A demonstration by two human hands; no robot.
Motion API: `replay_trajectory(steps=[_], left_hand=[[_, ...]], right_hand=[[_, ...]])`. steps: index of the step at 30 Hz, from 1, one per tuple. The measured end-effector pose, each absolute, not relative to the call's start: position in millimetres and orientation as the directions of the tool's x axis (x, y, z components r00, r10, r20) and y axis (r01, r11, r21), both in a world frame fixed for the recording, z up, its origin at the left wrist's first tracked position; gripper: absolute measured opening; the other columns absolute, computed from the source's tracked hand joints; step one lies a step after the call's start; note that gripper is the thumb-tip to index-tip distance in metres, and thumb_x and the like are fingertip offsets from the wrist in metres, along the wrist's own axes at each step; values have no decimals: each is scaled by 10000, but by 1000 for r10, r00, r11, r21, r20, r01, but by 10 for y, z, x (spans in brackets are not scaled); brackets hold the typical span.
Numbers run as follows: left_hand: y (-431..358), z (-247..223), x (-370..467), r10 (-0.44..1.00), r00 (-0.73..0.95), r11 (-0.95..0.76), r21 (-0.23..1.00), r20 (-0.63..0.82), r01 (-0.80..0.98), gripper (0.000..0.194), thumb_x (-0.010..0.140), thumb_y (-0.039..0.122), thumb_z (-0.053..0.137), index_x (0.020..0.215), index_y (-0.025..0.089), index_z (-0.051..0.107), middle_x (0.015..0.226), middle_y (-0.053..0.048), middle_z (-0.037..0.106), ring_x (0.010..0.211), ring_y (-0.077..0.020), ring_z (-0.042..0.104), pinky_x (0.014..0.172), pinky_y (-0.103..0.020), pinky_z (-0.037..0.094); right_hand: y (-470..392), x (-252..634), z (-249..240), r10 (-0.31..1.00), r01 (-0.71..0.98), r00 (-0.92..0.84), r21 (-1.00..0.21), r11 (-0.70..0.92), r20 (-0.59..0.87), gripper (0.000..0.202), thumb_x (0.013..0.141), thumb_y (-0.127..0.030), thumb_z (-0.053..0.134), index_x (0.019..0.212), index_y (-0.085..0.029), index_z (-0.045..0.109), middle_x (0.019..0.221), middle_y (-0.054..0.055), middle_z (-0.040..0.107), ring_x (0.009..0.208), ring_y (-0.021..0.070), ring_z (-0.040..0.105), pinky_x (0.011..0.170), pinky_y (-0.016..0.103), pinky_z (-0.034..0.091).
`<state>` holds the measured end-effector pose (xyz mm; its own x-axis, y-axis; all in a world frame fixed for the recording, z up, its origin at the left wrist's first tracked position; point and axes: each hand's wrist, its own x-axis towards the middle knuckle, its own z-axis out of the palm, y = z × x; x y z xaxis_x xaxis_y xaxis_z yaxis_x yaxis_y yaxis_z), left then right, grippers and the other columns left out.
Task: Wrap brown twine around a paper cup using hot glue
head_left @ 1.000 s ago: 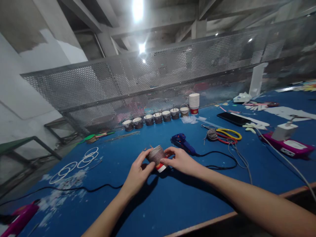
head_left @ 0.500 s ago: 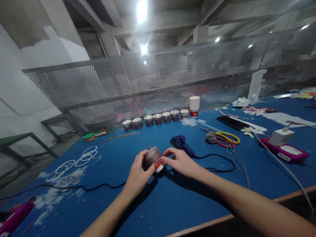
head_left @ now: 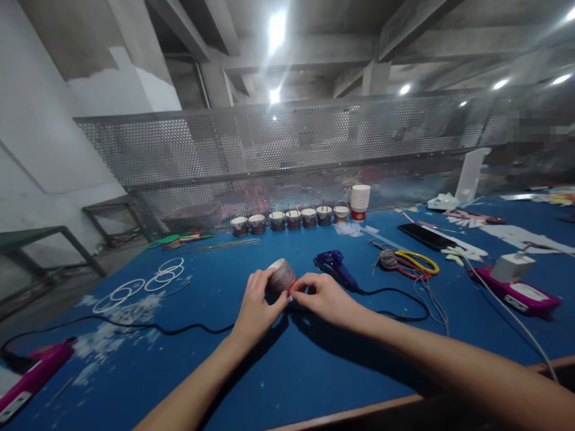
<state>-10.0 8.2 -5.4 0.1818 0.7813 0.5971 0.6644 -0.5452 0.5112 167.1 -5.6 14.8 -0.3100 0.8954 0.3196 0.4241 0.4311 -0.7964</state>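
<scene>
A small paper cup wound round with brown string is held over the blue table, tilted with its open mouth up and to the left. My left hand grips it from the left side. My right hand pinches its red and white base from the right. A blue glue gun lies just behind my right hand, its black cord trailing to the right.
A row of several string-wrapped cups and a stack of white cups stand by the perforated metal screen. Scissors and a string ball, a phone, white rings and two pink glue guns lie around.
Both hands turned the cup, so its mouth now tips up to the left and less of the red base shows. The camera view shifted slightly to the left.
</scene>
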Motion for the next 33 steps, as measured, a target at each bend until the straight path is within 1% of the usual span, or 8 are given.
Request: replay_trajectory(steps=[8,14,18,23,26,29,31,33], left_hand=[[72,-41,-101,774,171,-557,527,610,642,261,755,313,599,992,209,570,883,-43,592,853,-231,547,777,-368,472],[103,-43,-116,865,83,-444,680,494,584,323,726,276,581,1037,193,555,989,-71,609,910,-236,584,798,-374,483],[76,11,-105,919,73,-366,774,386,516,330,709,262,561,1031,193,560,964,-61,635,876,-227,607,790,-368,491],[45,8,-96,921,86,-371,788,380,492,350,718,293,562,1049,181,542,994,-82,632,872,-230,611,784,-382,501],[41,-9,-94,907,93,-400,771,410,495,365,727,299,559,1072,184,538,1011,-85,628,890,-231,619,788,-388,511],[50,-17,-95,898,95,-415,758,429,503,368,729,296,554,1082,190,536,1004,-78,631,898,-233,628,809,-404,511],[67,-25,-99,895,112,-426,753,432,502,382,732,300,557,1099,200,526,1002,-72,634,915,-235,631,825,-409,507],[89,-38,-98,894,116,-429,753,432,499,397,734,315,562,1112,206,512,1019,-76,631,932,-235,631,830,-408,508]], right_hand=[[13,1637,239,924,252,-313,-918,305,221,153,774,-194,588,684,-152,704,696,9,707,671,142,611,668,236,451],[129,1718,190,928,389,-284,-856,341,240,147,783,-220,597,742,-134,708,704,13,691,617,131,560,607,241,417],[182,1778,184,919,479,-290,-790,382,269,127,782,-175,587,744,-135,700,761,32,695,692,146,580,656,250,429],[75,2011,270,793,409,-437,-692,595,424,199,858,-289,542,818,-166,692,852,55,696,797,172,608,747,278,451],[35,2298,355,754,400,-329,-639,657,569,269,891,-365,489,806,-181,666,843,55,683,793,180,611,752,286,456],[124,2616,384,837,498,-54,-712,496,545,329,896,-392,402,763,-183,619,769,46,652,721,181,595,711,291,458],[235,2781,339,915,559,53,-772,304,399,272,861,-322,380,783,-182,600,774,45,646,716,182,595,695,291,461],[340,2871,244,964,594,51,-784,180,260,153,763,-240,473,781,-172,609,782,51,661,730,191,607,687,287,462]])
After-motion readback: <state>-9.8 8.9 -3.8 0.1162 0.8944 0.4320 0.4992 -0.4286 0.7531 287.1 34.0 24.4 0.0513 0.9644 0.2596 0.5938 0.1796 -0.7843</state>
